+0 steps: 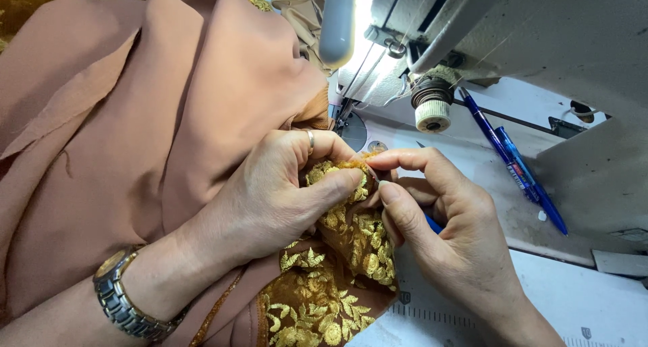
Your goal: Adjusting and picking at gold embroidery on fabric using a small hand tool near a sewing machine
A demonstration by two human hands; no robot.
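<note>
My left hand [270, 198], with a ring and a metal wristwatch [118, 300], pinches the edge of a brown fabric with gold leaf embroidery [337, 279]. My right hand [439, 219] meets it from the right, thumb and forefinger closed on the same embroidered edge, and a small blue object shows under its palm. Plain tan fabric [135, 117] is bunched over the left side of the view. Both hands sit just in front of the sewing machine's needle area [351, 117].
A white sewing machine head [540, 36] with a lit lamp [341, 19] hangs over the upper right. Two blue pens [513, 158] lie on the machine bed, and a ruler scale [432, 313] is marked on the white table.
</note>
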